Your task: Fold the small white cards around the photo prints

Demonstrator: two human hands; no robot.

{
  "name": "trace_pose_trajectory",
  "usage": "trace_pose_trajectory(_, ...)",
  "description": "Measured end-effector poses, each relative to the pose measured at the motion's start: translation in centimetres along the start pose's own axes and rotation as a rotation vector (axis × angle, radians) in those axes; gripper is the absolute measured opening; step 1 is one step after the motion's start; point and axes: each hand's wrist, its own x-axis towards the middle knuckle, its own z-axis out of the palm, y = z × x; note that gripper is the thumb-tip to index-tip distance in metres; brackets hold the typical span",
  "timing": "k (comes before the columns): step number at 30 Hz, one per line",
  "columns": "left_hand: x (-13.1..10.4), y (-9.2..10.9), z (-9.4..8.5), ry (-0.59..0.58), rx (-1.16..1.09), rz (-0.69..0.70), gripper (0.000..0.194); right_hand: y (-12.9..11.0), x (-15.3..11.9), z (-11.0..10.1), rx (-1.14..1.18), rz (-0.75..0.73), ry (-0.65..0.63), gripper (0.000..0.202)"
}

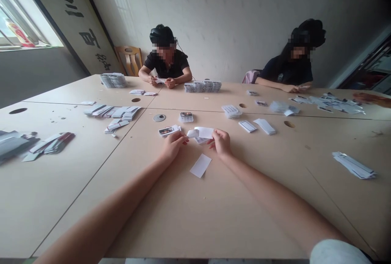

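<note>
Between my hands is a white paper slip [205, 132], its left end bent back into a curled flap. My right hand [221, 142] pinches the slip's right end between thumb and fingers. At the curled end, the closed fingers of my left hand [175, 145] grip the paper. Partly hidden under the slip is a small clear plastic case [201, 140]. Nearer to me, a white card [200, 165] lies flat on the table. A stack of printed cards [167, 130] sits just beyond my left hand.
Farther along the table [146, 215] stand a small clear box [186, 116], stacked plastic cases [231, 111] and white slip piles [265, 126]. More paper bundles [113, 111] lie left, another bundle [354, 165] right. Two people [166, 62] sit opposite, handling small items. Round holes [289, 124] pierce the tabletop.
</note>
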Motion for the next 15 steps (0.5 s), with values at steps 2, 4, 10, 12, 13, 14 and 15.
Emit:
trace_pose_trajectory(2, -0.02, 0.07, 0.08, -0.007, -0.018, 0.000, 0.017, 0.24, 0.17, -0.07, -0.007, -0.001, 0.007, 0.015)
trace_pose_trajectory(4, -0.04, 0.15, 0.12, -0.001, -0.026, -0.006, 0.016, 0.40, 0.33, -0.14, -0.004, 0.000, 0.012, 0.015)
trace_pose_trajectory(10, -0.05, 0.22, 0.04, 0.026, -0.067, -0.040, 0.015, 0.45, 0.49, -0.22, 0.033, 0.003, 0.033, 0.017)
trace_pose_trajectory(12, -0.02, 0.10, 0.00, 0.025, -0.061, -0.042, 0.014, 0.40, 0.47, -0.22, 0.026, 0.001, 0.035, 0.018)
trace_pose_trajectory(13, 0.02, 0.02, -0.02, 0.025, -0.056, -0.039, 0.014, 0.36, 0.46, -0.23, 0.028, -0.001, 0.035, 0.018)
trace_pose_trajectory(14, 0.06, -0.06, -0.03, 0.025, -0.050, -0.034, 0.014, 0.33, 0.45, -0.23, 0.034, -0.003, 0.035, 0.019)
trace_pose_trajectory(15, 0.11, -0.13, -0.05, 0.024, -0.044, -0.029, 0.014, 0.28, 0.44, -0.23, 0.042, -0.005, 0.035, 0.019)
